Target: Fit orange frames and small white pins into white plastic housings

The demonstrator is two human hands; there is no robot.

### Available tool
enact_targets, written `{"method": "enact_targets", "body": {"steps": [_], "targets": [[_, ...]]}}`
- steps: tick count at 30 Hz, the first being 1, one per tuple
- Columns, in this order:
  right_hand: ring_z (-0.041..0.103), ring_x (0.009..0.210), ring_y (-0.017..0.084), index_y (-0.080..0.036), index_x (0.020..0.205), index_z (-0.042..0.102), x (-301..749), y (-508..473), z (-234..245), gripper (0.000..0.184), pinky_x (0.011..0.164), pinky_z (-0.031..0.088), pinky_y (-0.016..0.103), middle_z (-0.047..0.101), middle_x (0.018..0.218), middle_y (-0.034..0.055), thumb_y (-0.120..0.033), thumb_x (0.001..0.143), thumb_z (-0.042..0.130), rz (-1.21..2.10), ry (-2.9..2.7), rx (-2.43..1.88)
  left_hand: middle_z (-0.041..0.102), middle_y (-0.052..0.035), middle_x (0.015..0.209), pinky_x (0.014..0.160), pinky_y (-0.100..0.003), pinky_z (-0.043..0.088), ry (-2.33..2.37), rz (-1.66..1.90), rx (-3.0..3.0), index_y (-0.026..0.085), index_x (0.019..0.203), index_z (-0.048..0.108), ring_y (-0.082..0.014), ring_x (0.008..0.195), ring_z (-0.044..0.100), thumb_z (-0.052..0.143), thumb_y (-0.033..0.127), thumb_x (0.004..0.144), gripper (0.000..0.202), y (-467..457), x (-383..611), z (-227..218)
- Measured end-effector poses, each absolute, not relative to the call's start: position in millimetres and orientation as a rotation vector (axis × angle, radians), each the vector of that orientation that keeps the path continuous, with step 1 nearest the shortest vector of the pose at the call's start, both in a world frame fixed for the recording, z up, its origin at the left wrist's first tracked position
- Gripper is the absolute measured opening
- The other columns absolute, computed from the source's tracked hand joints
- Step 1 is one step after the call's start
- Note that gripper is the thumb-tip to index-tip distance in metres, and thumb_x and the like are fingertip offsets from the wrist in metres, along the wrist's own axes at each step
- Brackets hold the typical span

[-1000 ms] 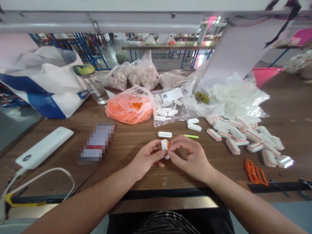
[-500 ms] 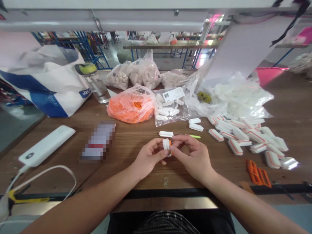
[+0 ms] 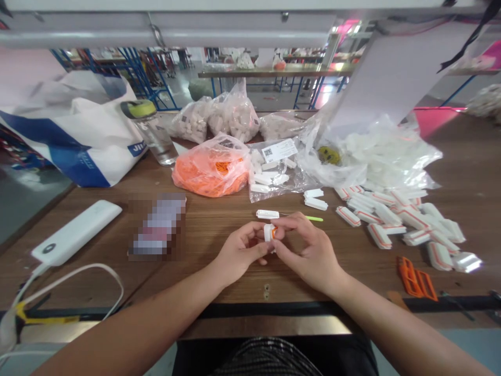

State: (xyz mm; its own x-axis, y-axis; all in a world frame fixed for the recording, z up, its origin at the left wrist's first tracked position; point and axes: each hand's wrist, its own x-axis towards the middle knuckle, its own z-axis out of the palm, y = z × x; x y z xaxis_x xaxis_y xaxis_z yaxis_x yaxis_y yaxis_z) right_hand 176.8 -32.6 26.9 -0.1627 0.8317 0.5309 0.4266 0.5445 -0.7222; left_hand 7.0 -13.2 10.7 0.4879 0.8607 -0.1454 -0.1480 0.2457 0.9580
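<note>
Between my two hands is a small white plastic casing (image 3: 269, 233) with an orange ring on its right side. My left hand (image 3: 243, 250) pinches the white part from the left. With thumb and fingers, my right hand (image 3: 309, 245) grips the orange-edged side. My fingers cover much of the piece. Just beyond them lie a loose white casing (image 3: 267, 214) and a thin tool with a green handle (image 3: 314, 219). Two more white casings (image 3: 315, 203) rest a little farther back.
Orange frames (image 3: 417, 278) and a heap of white casings with orange seams (image 3: 407, 219) lie right. A bag of orange parts (image 3: 211, 169) and clear bags of white parts (image 3: 270, 177) stand behind. Left are a phone (image 3: 158, 227), a white power bank (image 3: 76, 231) and a bottle (image 3: 154, 136).
The casing in my hands has turned slightly, and my right fingers have shifted around its orange side. The things on the table stay where they were.
</note>
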Motion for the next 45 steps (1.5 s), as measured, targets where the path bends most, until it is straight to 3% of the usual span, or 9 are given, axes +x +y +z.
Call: {"method": "enact_targets", "body": {"steps": [7, 15, 21, 34, 39, 45], "targets": [[0.062, 0.072, 0.015, -0.023, 0.105, 0.062, 179, -34, 21, 0.022, 0.071, 0.053, 0.034, 0.065, 0.080, 0.0009, -0.018, 0.084, 0.059, 0.773, -1.529, -1.008, 0.066, -0.0051, 0.093, 0.055, -0.022, 0.049, 0.804, 0.780, 1.067, 0.018, 0.100, 0.062, -0.0165, 0.080, 0.061, 0.076, 0.032, 0.072, 0.034, -13, 7, 12], [0.059, 0.062, 0.011, -0.022, 0.100, 0.064, 174, -33, 17, 0.022, 0.059, 0.054, 0.028, 0.060, 0.078, -0.0006, -0.022, 0.078, 0.066, 0.881, -1.446, -1.140, 0.067, -0.0029, 0.087, 0.058, -0.024, 0.047, 0.840, 0.819, 1.091, 0.017, 0.095, 0.064, -0.0148, 0.074, 0.061, 0.077, 0.027, 0.070, 0.030, -13, 8, 12], [0.059, 0.066, 0.012, -0.022, 0.099, 0.064, 173, -34, 18, 0.023, 0.060, 0.055, 0.028, 0.057, 0.079, -0.0003, -0.022, 0.076, 0.067, 0.891, -1.457, -1.125, 0.069, -0.0026, 0.088, 0.075, -0.031, 0.046, 0.846, 0.892, 1.161, 0.018, 0.091, 0.067, -0.0159, 0.079, 0.062, 0.079, 0.023, 0.067, 0.026, -13, 9, 11], [0.063, 0.074, 0.015, -0.022, 0.101, 0.065, 175, -33, 22, 0.023, 0.063, 0.054, 0.031, 0.064, 0.088, 0.0039, -0.022, 0.078, 0.064, 0.843, -1.527, -1.102, 0.068, -0.0018, 0.082, 0.057, -0.022, 0.044, 0.809, 0.839, 1.033, 0.017, 0.091, 0.066, -0.0119, 0.068, 0.059, 0.079, 0.027, 0.068, 0.028, -10, 8, 14], [0.061, 0.076, 0.016, -0.022, 0.078, 0.067, 184, -32, 27, 0.008, 0.070, 0.051, 0.034, 0.065, 0.080, 0.0028, -0.018, 0.082, 0.060, 0.620, -1.676, -1.093, 0.069, -0.0033, 0.085, 0.056, -0.020, 0.045, 0.840, 0.841, 0.944, 0.016, 0.092, 0.065, -0.0136, 0.074, 0.062, 0.077, 0.031, 0.071, 0.028, -6, 3, 11], [0.061, 0.079, 0.017, -0.021, 0.081, 0.067, 183, -31, 25, 0.008, 0.073, 0.050, 0.034, 0.063, 0.083, 0.0035, -0.014, 0.079, 0.063, 0.447, -1.835, -1.060, 0.068, -0.0023, 0.088, 0.057, -0.018, 0.047, 0.822, 0.858, 0.881, 0.016, 0.095, 0.065, -0.0106, 0.074, 0.059, 0.077, 0.031, 0.073, 0.029, -6, 2, 11]]}}
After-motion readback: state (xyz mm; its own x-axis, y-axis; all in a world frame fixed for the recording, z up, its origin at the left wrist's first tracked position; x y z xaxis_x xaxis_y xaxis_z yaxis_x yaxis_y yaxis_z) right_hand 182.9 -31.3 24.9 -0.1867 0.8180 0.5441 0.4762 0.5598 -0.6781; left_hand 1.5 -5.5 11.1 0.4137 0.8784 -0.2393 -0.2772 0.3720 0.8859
